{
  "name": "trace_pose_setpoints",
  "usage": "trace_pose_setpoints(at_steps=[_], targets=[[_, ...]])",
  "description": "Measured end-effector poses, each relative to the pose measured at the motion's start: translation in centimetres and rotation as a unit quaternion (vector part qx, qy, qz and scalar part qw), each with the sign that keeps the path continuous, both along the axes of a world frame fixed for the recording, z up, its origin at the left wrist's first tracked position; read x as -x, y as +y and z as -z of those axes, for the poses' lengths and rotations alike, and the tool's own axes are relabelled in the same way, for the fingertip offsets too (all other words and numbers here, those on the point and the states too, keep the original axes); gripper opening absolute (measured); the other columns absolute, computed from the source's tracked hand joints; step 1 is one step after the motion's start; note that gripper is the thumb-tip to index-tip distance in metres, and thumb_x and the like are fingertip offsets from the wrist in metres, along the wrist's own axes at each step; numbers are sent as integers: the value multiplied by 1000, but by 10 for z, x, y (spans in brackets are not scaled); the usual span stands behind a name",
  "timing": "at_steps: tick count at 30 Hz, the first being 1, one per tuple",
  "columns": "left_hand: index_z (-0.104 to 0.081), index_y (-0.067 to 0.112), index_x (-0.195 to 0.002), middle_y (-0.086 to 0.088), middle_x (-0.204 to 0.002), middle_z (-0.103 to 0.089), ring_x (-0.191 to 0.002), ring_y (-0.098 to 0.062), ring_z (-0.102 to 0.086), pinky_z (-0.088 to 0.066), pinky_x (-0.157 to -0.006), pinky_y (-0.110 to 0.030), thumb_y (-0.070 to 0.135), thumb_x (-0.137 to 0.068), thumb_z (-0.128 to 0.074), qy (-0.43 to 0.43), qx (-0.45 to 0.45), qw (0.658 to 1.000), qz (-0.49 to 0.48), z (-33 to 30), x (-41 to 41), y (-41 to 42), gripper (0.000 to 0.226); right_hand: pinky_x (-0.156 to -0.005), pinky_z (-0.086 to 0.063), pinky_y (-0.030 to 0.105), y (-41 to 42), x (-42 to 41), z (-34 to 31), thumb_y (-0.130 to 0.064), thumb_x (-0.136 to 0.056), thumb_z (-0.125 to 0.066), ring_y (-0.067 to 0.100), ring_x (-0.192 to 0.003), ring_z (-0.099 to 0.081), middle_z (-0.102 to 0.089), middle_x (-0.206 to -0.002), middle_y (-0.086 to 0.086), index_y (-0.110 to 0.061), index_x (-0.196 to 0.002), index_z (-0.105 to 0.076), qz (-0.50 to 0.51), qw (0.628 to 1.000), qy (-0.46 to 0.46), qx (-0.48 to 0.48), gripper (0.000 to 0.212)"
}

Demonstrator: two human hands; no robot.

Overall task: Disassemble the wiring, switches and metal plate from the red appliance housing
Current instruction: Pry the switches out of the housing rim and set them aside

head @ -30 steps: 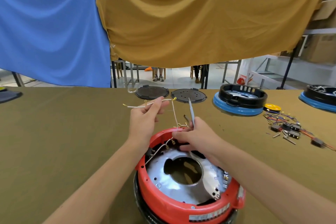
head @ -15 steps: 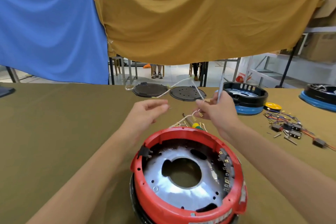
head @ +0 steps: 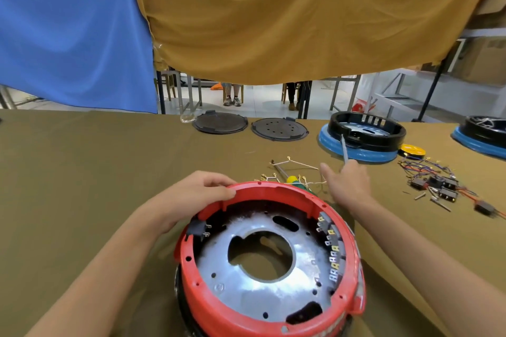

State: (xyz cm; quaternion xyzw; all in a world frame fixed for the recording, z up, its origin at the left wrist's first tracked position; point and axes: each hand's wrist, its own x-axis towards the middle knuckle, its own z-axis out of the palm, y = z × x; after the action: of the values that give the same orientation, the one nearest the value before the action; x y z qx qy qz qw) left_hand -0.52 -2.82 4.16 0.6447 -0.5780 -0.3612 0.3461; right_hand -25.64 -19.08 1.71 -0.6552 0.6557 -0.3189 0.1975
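The left hand (head: 189, 200) had dropped to grip the red housing (head: 268, 262) rim; the right hand (head: 347, 183), holding a thin tool (head: 343, 149), laid the white wires (head: 298, 169) on the table (head: 95, 172)

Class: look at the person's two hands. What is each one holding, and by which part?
Left hand grips the red housing by its far rim. Right hand holds a thin metal tool by its lower end.

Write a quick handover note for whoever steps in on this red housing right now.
Left hand grips the rim of the red housing, steadying it. Right hand holds a thin metal tool over the white wires, which lie on the table behind the housing beside a screwdriver.
Done: white wiring out.
Left: the metal plate, the row of switches on the right inner wall, and the black connector on the left.
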Motion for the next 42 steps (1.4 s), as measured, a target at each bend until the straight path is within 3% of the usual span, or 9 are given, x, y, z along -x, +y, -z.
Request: trace_pose_setpoints(at_steps=[4, 7, 12, 15, 18, 30, 32, 35, 42], targets=[[-75, 32, -105, -1, -98, -76, -93, -20, -71, -54, -89, -35, 20, -96, -61, -5, 31, 999, -25, 2, 4, 0, 21, -61, -35, 33, 33, 4, -10, -47, -105, -31, 20, -62, -43, -47, -68, 4, -11, -72, -49, -173, 978, -118, 24, 52], [-74, 28, -108, 2, -98, -76, -89, -15, -71, -54, -87, -31, 12, -95, -60, -2, 53, 998, -13, 1, 4, 4, 25, -60, -36, 31, 54, 5, -8, -36, -106, -36, 11, -59, -44, -49, -66, 2, -5, -75, -55, -240, 958, -147, 59, 48], [-74, 27, -107, 5, -102, -76, -97, -12, -71, -51, -92, -31, 7, -93, -62, -23, 73, 996, -48, -1, -12, 7, 27, -55, -45, 23, 70, 14, -12, -45, -103, -42, 10, -61, -49, -54, -71, -2, -12, -84, -52, -267, 910, -315, -33, 39], [-75, 25, -107, 3, -101, -76, -96, -13, -70, -51, -89, -27, 8, -92, -64, -18, 82, 993, -84, 0, -19, 7, 25, -68, -52, 31, 73, 17, -7, -42, -92, -63, 14, -71, -60, -61, -75, -1, -14, -86, -47, -306, 912, -263, -72, 33], [-76, 28, -101, 6, -93, -77, -85, -6, -70, -49, -79, -22, 13, -91, -66, -6, 82, 991, -103, 4, -21, 4, 21, -61, -53, 21, 77, 14, -5, -39, -87, -71, 15, -64, -65, -68, -72, -3, -15, -86, -43, -340, 908, -226, -94, 37], [-76, 21, -97, -2, -96, -76, -83, -10, -67, -52, -81, -25, 28, -88, -74, 47, 95, 987, -124, 2, -27, 10, 12, -49, -48, 23, 85, 0, 5, -24, -90, -70, 18, -50, -56, -57, -71, 10, -13, -86, -43, -297, 918, -257, -61, 30], [-74, 25, -103, 0, -103, -76, -87, -12, -68, -53, -81, -26, 35, -90, -70, 66, 57, 989, -119, -6, -32, 21, 17, -49, -49, 23, 86, -1, 6, -25, -90, -70, 17, -50, -58, -59, -68, 7, -12, -86, -43, -296, 918, -256, -62, 29], [-67, 35, -107, 10, -104, -71, -84, -9, -66, -47, -72, -26, 42, -88, -69, -12, -29, 994, -104, -10, -38, 39, 20, -47, -48, 21, 86, -3, 7, -24, -90, -69, 13, -46, -57, -59, -60, 0, -14, -83, -43, -289, 920, -259, -52, 29], [-66, 20, -110, -6, -98, -66, -80, -15, -61, -48, -76, -30, 17, -98, -59, -4, 4, 989, -150, 3, -21, 44, 14, -51, -47, 26, 93, -7, 8, -18, -93, -64, 17, -51, -54, -58, -70, 9, -14, -84, -41, -299, 912, -279, -45, 25]])
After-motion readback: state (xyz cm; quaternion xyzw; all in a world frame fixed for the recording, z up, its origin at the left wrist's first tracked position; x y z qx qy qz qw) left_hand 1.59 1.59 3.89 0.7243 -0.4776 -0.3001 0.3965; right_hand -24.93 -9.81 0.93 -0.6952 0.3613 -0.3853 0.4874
